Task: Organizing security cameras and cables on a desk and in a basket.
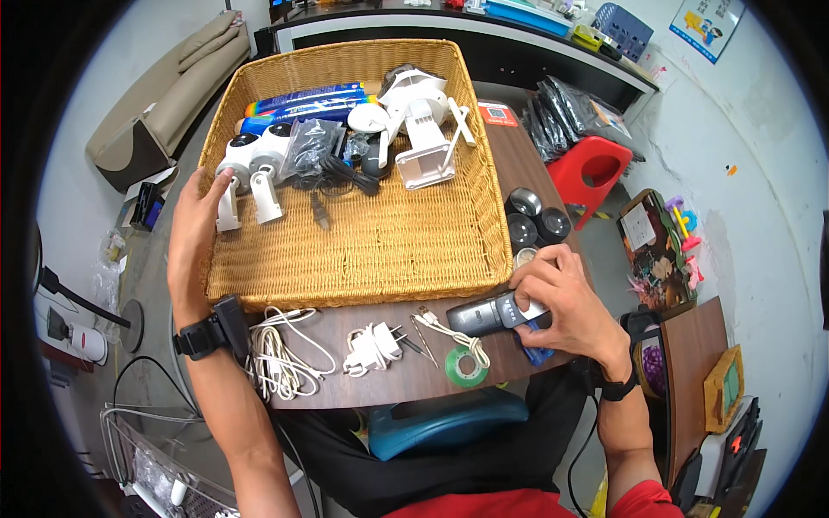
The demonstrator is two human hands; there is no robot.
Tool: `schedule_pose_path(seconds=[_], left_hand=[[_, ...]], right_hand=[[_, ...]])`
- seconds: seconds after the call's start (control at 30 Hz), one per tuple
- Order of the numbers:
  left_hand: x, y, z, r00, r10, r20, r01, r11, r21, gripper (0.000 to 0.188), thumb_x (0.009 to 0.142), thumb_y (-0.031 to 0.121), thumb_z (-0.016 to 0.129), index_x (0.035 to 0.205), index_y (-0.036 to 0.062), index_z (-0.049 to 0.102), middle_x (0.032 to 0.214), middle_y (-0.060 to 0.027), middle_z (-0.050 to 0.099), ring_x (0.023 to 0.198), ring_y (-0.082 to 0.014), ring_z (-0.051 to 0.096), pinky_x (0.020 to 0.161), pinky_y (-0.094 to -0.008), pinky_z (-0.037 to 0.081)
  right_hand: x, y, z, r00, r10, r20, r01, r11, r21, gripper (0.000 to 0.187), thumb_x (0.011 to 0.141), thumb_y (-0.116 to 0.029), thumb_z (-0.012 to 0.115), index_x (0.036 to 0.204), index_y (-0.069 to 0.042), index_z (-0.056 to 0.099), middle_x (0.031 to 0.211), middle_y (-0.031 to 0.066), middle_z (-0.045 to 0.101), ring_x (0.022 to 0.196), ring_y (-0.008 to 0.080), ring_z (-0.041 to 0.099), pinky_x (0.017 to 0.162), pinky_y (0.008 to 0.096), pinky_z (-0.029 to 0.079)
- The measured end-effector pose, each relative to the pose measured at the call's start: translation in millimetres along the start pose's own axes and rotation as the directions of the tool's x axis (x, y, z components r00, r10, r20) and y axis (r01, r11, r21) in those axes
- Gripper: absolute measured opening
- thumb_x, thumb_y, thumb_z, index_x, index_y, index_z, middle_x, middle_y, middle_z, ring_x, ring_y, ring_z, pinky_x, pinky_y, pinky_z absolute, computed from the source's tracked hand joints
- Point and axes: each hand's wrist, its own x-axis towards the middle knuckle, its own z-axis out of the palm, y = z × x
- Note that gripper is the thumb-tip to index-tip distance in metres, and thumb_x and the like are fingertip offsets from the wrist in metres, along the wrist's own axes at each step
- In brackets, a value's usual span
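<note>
A large wicker basket point(363, 293) sits on the brown table. My left hand point(197, 226) grips its left rim, thumb inside, beside two white security cameras point(259, 168) with brackets; the outer fingers are hidden. My right hand point(557, 298) is closed around the pale end of a dark grey cylindrical device point(475, 318) lying near the basket's front right corner. Below that hand, a blue item point(537, 352) is partly covered. Several small black round containers point(522, 230) stand just beyond it. Inside the basket are also blue tubes point(302, 108), a black cable point(345, 177) and white plastic parts point(423, 138).
Along the table's front edge lie a coiled white cable point(289, 354), a white plug adapter point(373, 349), a short white cable point(453, 332) and a green tape roll point(466, 367). A red stool point(591, 173) with dark plastic packets point(574, 116) is at the right, a teal stool point(449, 420) below.
</note>
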Motion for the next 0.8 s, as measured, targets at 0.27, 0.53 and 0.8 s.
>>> schedule_pose_path(seconds=[0.27,0.53,0.8], left_hand=[[1,2,-2,0.999,-0.005,0.033,0.005,1.000,-0.014,0.093,0.098,0.062,0.066,0.152,-0.0107,0.048,0.154,-0.0328,0.053,0.144,-0.0386,0.053,0.119,-0.0418,0.040],[-2,4,7,0.999,0.026,-0.044,-0.023,0.997,0.073,0.089,0.099,0.059,0.065,0.151,-0.0113,0.049,0.152,-0.0330,0.054,0.144,-0.0412,0.053,0.119,-0.0439,0.040],[3,-7,21,0.989,0.092,-0.117,-0.081,0.992,0.097,0.080,0.099,0.055,0.065,0.145,-0.0098,0.055,0.139,-0.0320,0.061,0.132,-0.0436,0.059,0.111,-0.0463,0.045]], right_hand=[[-12,0,-10,0.995,0.101,-0.001,-0.101,0.993,0.053,0.037,0.067,-0.010,0.083,0.093,-0.008,0.058,0.108,0.0071,0.060,0.110,0.0333,0.061,0.095,0.0443,0.049],[-4,2,-51,0.988,0.097,-0.119,-0.078,0.984,0.157,0.038,0.066,-0.005,0.083,0.093,-0.006,0.057,0.108,0.0115,0.060,0.099,0.0302,0.064,0.089,0.0373,0.052],[77,34,-53,0.974,-0.079,-0.211,0.077,0.997,-0.019,0.037,0.070,-0.005,0.083,0.098,-0.004,0.059,0.107,0.0120,0.060,0.100,0.0322,0.065,0.090,0.0401,0.054]])
